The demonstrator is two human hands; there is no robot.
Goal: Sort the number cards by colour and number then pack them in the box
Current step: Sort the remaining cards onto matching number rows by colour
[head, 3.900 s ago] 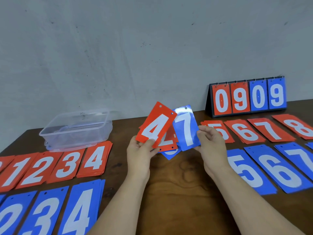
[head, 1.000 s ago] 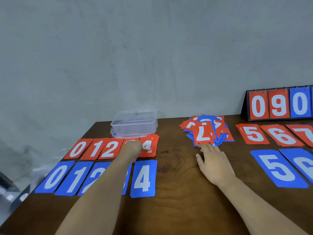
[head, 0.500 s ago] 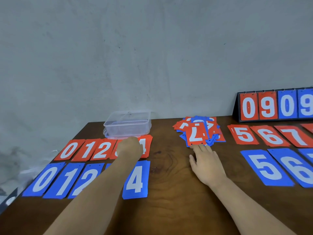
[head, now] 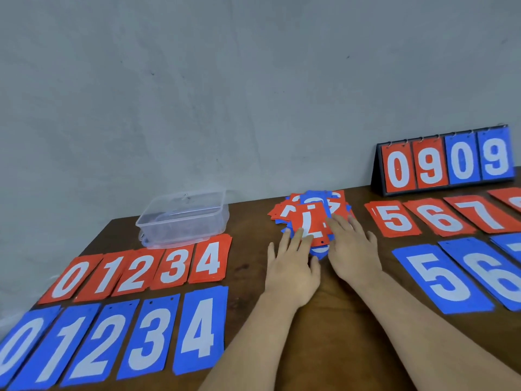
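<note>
A mixed pile of red and blue number cards [head: 307, 213] lies at the table's middle back, a red card on top. My left hand [head: 293, 266] and my right hand [head: 352, 249] rest flat with fingers spread, fingertips on the pile's near edge; neither grips a card. On the left lie red stacks 0 to 4 [head: 146, 268] and, nearer me, blue stacks 0 to 4 [head: 118, 340]. On the right are red stacks from 5 upward [head: 439, 218] and blue stacks from 5 upward [head: 451, 277]. A clear plastic box [head: 183, 218] stands behind the red stacks on the left.
A black flip scoreboard [head: 445, 162] showing 0 9 0 9 stands at the back right against the grey wall. The brown wooden table [head: 346, 320] shows bare wood between my forearms. The table's left edge runs just beside the 0 stacks.
My left hand left the red 4 stack and moved right to the mixed pile. My right hand slid forward onto the pile. The view shifted nearer.
</note>
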